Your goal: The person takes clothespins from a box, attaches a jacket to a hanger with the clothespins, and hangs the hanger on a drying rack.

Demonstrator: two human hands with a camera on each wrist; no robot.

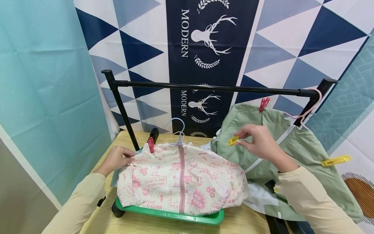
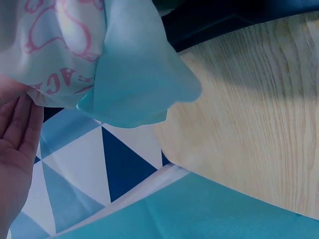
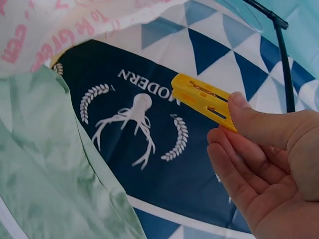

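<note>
Across the wooden table, head view: a printed jacket with a pink zip lies over a green tray, in front of a black rack. A blue hanger protrudes at its neck; a red clip sits on the shoulder nearer the left hand. That hand pinches the jacket's side edge. The right hand holds a yellow clip between thumb and fingers, in front of a green jacket. The latter hangs by a pink hanger at the rack's end and carries red and yellow clips of its own.

Left wrist view: thumb and fingers close narrowly on the printed cloth; pale blue cloth hangs beside it.

Right wrist view: the yellow clip is pinched at one end, its other end pointing away from the hand, apart from both jackets.
</note>
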